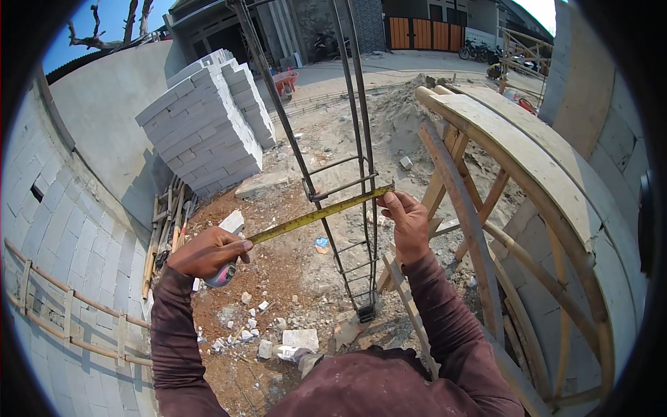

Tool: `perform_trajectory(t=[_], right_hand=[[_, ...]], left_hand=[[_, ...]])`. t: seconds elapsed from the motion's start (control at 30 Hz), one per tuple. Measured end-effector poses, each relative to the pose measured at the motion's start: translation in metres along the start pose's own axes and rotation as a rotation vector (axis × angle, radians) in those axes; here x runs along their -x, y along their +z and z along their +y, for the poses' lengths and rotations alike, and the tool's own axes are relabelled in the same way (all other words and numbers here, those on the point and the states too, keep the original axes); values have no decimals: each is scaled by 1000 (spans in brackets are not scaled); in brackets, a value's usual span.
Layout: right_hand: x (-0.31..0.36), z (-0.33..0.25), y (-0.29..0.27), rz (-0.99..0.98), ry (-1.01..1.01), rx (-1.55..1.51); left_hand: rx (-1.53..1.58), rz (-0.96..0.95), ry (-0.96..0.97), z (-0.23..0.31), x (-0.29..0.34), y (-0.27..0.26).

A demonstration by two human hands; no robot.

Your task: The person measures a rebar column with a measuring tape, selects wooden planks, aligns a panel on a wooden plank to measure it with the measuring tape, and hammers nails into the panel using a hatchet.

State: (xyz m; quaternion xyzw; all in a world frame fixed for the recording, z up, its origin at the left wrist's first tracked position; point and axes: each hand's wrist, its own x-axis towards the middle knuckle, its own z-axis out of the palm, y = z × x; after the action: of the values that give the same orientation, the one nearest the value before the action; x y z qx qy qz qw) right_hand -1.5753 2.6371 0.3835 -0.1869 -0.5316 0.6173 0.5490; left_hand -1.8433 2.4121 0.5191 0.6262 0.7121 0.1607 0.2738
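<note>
A yellow tape measure (306, 219) is stretched between my two hands, rising slightly to the right. My left hand (208, 253) is closed on its case end; part of the rounded case shows below the fingers. My right hand (407, 221) pinches the blade's free end between thumb and fingers. Directly behind the blade stands an upright rebar column cage (365, 139) of long dark steel rods. Its square stirrup (340, 186) lies just above the tape. Whether the blade touches the steel I cannot tell. The cage's foot is near the ground in front of me.
Stacked light-grey blocks (201, 125) stand ahead left, near a block wall (76, 243). Wooden scaffolding (479, 201) carrying boards (514, 132) rises close on my right. Rubble (299, 339) litters the reddish soil. A red wheelbarrow (285, 82) and a sand heap (406, 104) are farther off.
</note>
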Motion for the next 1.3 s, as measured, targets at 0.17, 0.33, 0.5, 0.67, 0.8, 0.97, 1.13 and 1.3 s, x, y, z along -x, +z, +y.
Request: perform_trajectory(t=[0.17,0.33,0.5,0.67,0.8,0.97,1.13,1.3], right_hand=[[0,0,1,11,-27,14],[3,0,4,16,-63,-11],[6,-7,4,-13,-49,27],[5,-3,2,-12,-40,-1],[4,-1,4,-17,-27,-22],[3,-1,6,-4,-43,-58],[3,-3,4,-14,-20,-30],[2,0,2,-22,-40,-7]], left_hand=[[19,0,-24,-2,-2,1],[89,13,-68,-1,-1,4],[49,5,-110,10,4,2],[8,-12,-76,2,4,1],[-6,-25,-71,-3,6,-1],[-14,-17,-74,2,5,0],[23,7,-91,-4,5,1],[-14,9,-96,-6,7,-1]])
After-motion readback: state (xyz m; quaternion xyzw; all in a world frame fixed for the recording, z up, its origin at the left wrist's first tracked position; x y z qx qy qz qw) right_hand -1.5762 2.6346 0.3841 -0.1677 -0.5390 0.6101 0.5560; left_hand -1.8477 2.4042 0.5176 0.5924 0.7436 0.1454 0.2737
